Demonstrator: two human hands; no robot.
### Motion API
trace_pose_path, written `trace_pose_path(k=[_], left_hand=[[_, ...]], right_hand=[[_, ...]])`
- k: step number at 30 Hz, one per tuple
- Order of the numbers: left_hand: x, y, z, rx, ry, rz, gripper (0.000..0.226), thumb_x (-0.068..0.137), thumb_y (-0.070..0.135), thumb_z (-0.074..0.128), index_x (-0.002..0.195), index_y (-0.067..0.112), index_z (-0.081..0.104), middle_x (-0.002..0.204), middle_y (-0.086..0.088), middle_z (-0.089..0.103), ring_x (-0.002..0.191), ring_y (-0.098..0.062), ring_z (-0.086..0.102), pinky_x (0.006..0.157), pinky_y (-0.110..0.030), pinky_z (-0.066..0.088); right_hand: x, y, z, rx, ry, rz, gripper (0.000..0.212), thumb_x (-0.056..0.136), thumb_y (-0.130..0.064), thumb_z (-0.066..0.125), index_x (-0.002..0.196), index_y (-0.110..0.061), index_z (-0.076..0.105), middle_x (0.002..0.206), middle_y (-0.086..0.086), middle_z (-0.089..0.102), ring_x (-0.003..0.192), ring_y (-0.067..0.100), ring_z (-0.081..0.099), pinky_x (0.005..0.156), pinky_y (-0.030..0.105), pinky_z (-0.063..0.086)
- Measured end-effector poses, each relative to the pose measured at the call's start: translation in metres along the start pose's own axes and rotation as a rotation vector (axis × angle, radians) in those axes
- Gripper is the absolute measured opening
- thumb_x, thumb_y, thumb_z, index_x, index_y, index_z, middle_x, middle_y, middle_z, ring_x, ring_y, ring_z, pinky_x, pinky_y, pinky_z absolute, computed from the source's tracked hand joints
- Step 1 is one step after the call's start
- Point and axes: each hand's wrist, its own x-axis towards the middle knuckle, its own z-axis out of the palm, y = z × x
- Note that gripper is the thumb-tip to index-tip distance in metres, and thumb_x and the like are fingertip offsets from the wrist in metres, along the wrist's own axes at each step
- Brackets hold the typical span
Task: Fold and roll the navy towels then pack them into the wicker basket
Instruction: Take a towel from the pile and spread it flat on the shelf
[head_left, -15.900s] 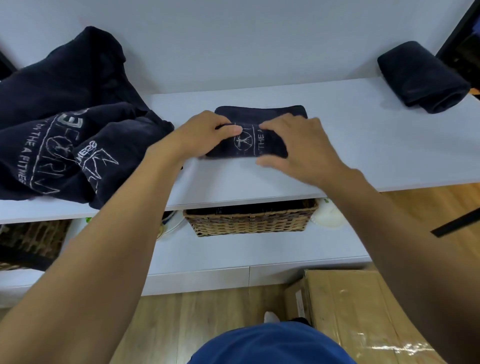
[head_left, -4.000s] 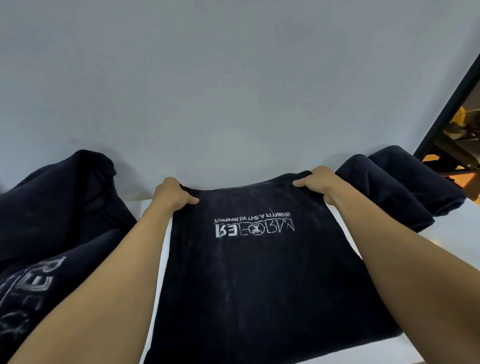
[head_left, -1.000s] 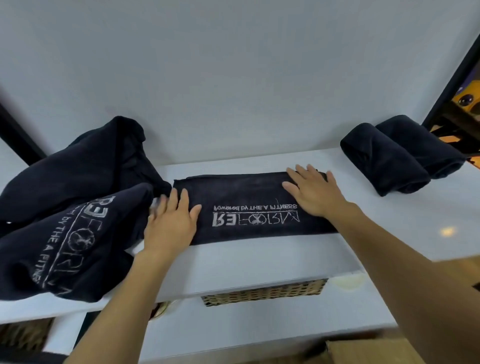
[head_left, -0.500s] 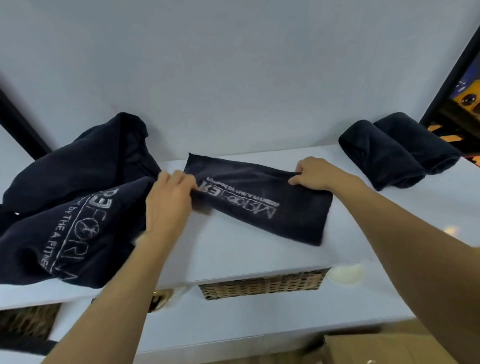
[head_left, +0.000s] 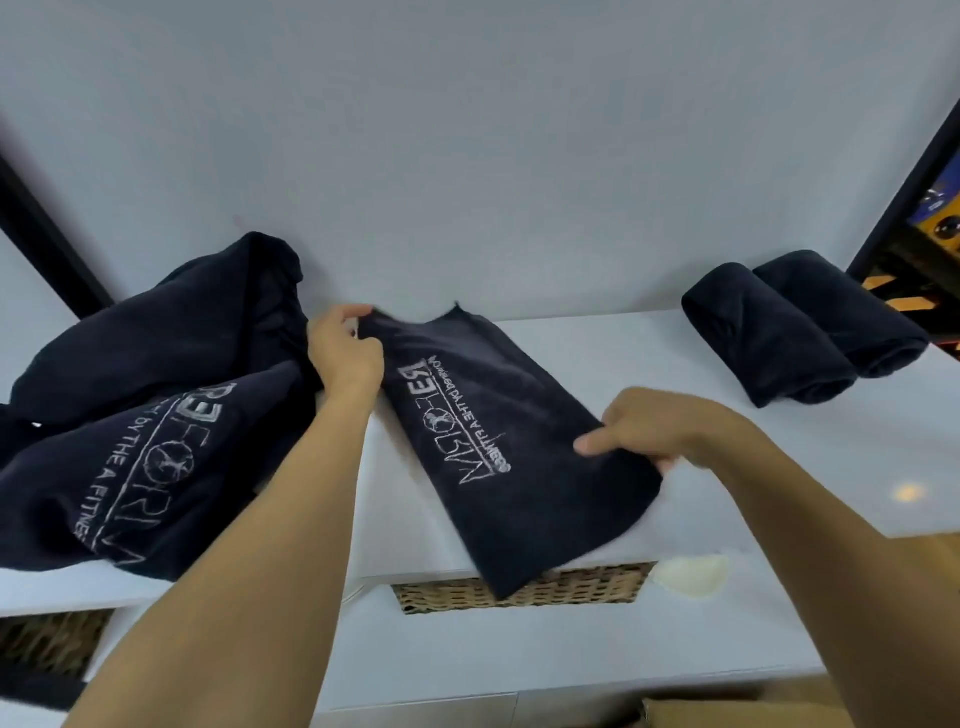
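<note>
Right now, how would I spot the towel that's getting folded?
Find the white shelf along the wall. In its middle a folded towel slants, one corner hanging above the wicker basket. Unlike the heap at left and two rolls at right, it is flat, pinched by the left hand and right hand.

You hold the folded towel (head_left: 498, 441), a navy strip with white lettering, slantwise over the middle of the counter (head_left: 779, 467). Its near corner overhangs the front edge above the wicker basket (head_left: 571, 592). The loose towels (head_left: 130, 415) are heaped at the left edge. Two rolled towels (head_left: 763, 338) lie touching by the right rear corner.
</note>
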Motion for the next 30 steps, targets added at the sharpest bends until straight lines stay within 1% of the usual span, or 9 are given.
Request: trace_pose_path(k=[4,7,9,12,16,20,22,25,30], left_hand=[[0.002,0.008,0.010,0.247,-0.117,0.185,0.037,0.091,-0.005,0.049,0.117,0.016,0.064,0.132,-0.006,0.053,0.112,-0.014,0.053,0.090,-0.020,0.039],[-0.013,0.010,0.029,0.408,-0.325,0.395,0.031,0.096,0.027,0.056,0.124,0.014,0.061,0.137,-0.009,0.051,0.129,-0.024,0.047,0.106,-0.030,0.035],[-0.025,0.000,0.041,0.626,-0.479,0.414,0.042,0.097,0.037,0.053,0.133,0.016,0.055,0.147,-0.011,0.041,0.137,-0.029,0.036,0.110,-0.045,0.033],[-0.029,-0.010,0.047,0.507,-0.354,0.324,0.040,0.098,0.027,0.054,0.135,0.013,0.053,0.147,-0.011,0.040,0.136,-0.029,0.038,0.110,-0.037,0.035],[-0.013,0.002,0.047,0.206,-0.167,0.128,0.035,0.087,-0.003,0.063,0.118,0.012,0.066,0.126,-0.005,0.060,0.116,-0.020,0.057,0.087,-0.017,0.039],[-0.006,0.017,0.054,0.393,-0.223,0.377,0.039,0.090,-0.008,0.049,0.120,0.009,0.065,0.142,-0.011,0.046,0.131,-0.025,0.044,0.103,-0.025,0.037],[-0.016,0.016,0.065,0.663,-0.418,0.576,0.035,0.098,0.016,0.051,0.132,0.011,0.057,0.153,-0.015,0.035,0.141,-0.031,0.030,0.117,-0.041,0.024],[-0.034,0.003,0.073,0.910,-0.687,0.618,0.057,0.104,0.047,0.023,0.153,0.018,0.025,0.163,-0.007,0.013,0.151,-0.025,0.007,0.122,-0.046,0.002],[-0.046,-0.004,0.049,1.017,-0.695,0.545,0.067,0.103,0.052,0.011,0.156,0.014,-0.001,0.164,-0.005,-0.005,0.151,-0.020,-0.008,0.122,-0.044,-0.004]], right_hand=[[-0.016,-0.005,0.003,-0.064,-0.144,0.053,0.049,0.084,-0.052,0.069,0.080,-0.004,0.060,0.065,0.009,0.067,0.055,0.020,0.065,0.067,0.031,0.059],[0.014,-0.019,0.000,-0.084,0.191,-0.031,0.049,0.088,-0.056,0.059,0.082,-0.007,0.058,0.084,0.019,0.072,0.071,0.030,0.070,0.079,0.037,0.058],[0.039,-0.032,0.001,-0.014,0.358,-0.054,0.047,0.087,-0.053,0.059,0.104,-0.009,0.061,0.108,0.016,0.069,0.091,0.032,0.067,0.085,0.038,0.054],[0.077,-0.054,0.004,0.006,0.426,-0.075,0.062,0.085,-0.053,0.063,0.127,-0.009,0.050,0.126,0.008,0.058,0.112,0.031,0.056,0.081,0.034,0.043],[0.117,-0.065,-0.002,0.064,0.482,-0.089,0.035,0.083,-0.027,0.068,0.109,-0.010,0.052,0.117,0.009,0.061,0.095,0.028,0.055,0.070,0.029,0.037],[0.125,-0.056,-0.009,-0.078,0.686,-0.116,0.039,0.091,-0.011,0.057,0.128,-0.007,0.048,0.124,0.013,0.051,0.108,0.032,0.054,0.078,0.033,0.042],[0.131,-0.060,-0.007,-0.239,0.798,-0.338,0.038,0.095,-0.018,0.055,0.133,-0.011,0.050,0.129,0.013,0.050,0.113,0.032,0.052,0.088,0.039,0.043],[0.145,-0.060,0.002,-0.362,0.510,-0.619,0.040,0.104,-0.032,0.038,0.140,-0.020,0.050,0.141,0.004,0.052,0.129,0.025,0.046,0.106,0.043,0.036],[0.155,-0.019,-0.017,-0.552,0.404,-0.377,0.053,0.106,-0.043,0.016,0.156,-0.024,0.017,0.164,-0.001,0.012,0.150,0.023,0.010,0.120,0.051,0.008]])
